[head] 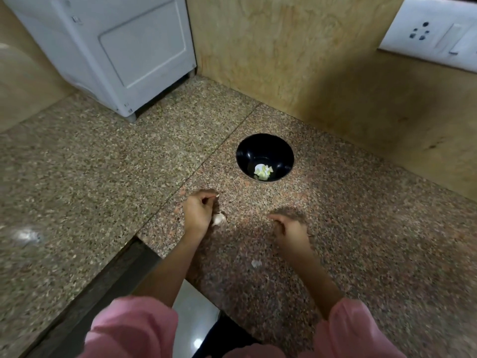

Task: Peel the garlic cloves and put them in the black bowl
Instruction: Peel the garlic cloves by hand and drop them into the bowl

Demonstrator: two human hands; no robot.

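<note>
Several peeled cloves (263, 172) already lie in the black bowl (247, 151), just above mid-frame. The risk, as I judge it, is that the unpeeled garlic (219, 219) beside my left hand (197, 211) rolls off, since those curled fingers pinch only a pale sliver (217, 196). My right hand (290, 228) hovers loosely curled, holding nothing.

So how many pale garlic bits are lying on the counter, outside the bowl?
2: a garlic piece right beside the left hand, and a small white scrap nearer the person than the right hand. The hands may hide more.
</note>
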